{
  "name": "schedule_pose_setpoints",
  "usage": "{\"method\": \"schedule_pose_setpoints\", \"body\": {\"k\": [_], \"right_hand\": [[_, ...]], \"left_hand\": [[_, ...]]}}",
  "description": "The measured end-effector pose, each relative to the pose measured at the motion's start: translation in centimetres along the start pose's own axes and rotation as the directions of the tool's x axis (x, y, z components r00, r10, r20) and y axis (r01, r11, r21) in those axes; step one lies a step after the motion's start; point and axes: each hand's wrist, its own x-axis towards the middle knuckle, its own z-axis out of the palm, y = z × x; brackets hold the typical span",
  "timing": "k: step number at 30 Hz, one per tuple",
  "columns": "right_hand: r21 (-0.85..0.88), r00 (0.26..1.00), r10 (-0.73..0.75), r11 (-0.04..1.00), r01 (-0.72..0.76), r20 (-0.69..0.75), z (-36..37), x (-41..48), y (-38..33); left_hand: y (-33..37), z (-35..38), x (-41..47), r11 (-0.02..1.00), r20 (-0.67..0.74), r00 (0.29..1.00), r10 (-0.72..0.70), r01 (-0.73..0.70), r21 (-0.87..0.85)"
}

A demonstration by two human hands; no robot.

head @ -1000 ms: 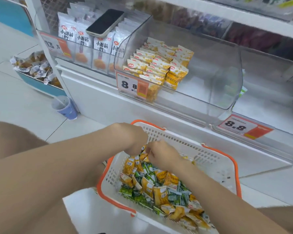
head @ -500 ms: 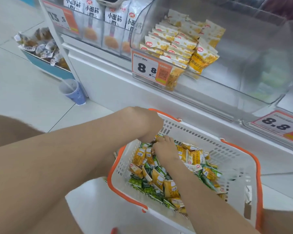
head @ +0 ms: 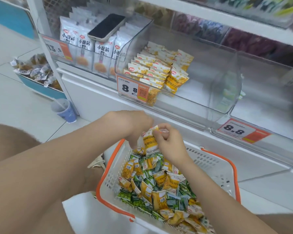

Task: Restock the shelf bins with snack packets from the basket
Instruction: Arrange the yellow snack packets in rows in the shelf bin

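- White-tiled shop floor (head: 15,102), w/ 1 white shelf unit (head: 95,92) across 12 o'clock.
- At 6 o'clock on floor: 1 white basket (head: 107,174) w/ orange rim, holding a loose pile of yellow + green snack pkts (head: 159,188); too many to count.
- Centre frame, above basket's far end: left hand (head: 130,124), curled round left side of a small bunch of yellow pkts (head: 148,142); fingers mostly hidden behind back of hand.
- Just at 3 o'clock of it: right hand (head: 169,142), thumb + fingertips pinching top edge of same bunch. At least 2 pkts in bunch, exact no. unreadable.
- At 12–1 o'clock: 1 clear shelf bin (head: 227,102), w/ stacked yellow pkts (head: 159,70) in its left part.
- 3 price tags: 2 marked 8.8, on clear bin's front (head: 132,89) and at 3 o'clock (head: 235,130); 1 marked 13.5 at 10 o'clock (head: 56,49).
- At 11 o'clock: 1 bin of white pkts (head: 85,46), 4 across front row; 1 dark phone (head: 107,27) lying tilted on top.
- At 9 o'clock: 1 blue cup (head: 64,108) w/ straw on floor by shelf foot; further at 10 o'clock, 1 teal floor bin (head: 41,89) of wrapped snacks.
- 1 beige shoe (head: 96,162) just beside basket's left wall.
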Motion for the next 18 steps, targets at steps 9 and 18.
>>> {"method": "schedule_pose_setpoints", "body": {"k": [9, 18], "right_hand": [[0.105, 0.893, -0.249, 0.946, 0.307, -0.375, -2.3, -2.6, -7.7], [0.309, 0.899, -0.223, 0.885, 0.349, -0.377, -3.8, -2.3, -10.6]], "left_hand": [[-1.4, -3.2, -3.6, 0.649, -0.394, 0.911, -0.118, -0.229, -0.725], [-1.1, -4.2, -4.3, 0.396, -0.436, 0.886, -0.161, -0.347, -0.850]]}}
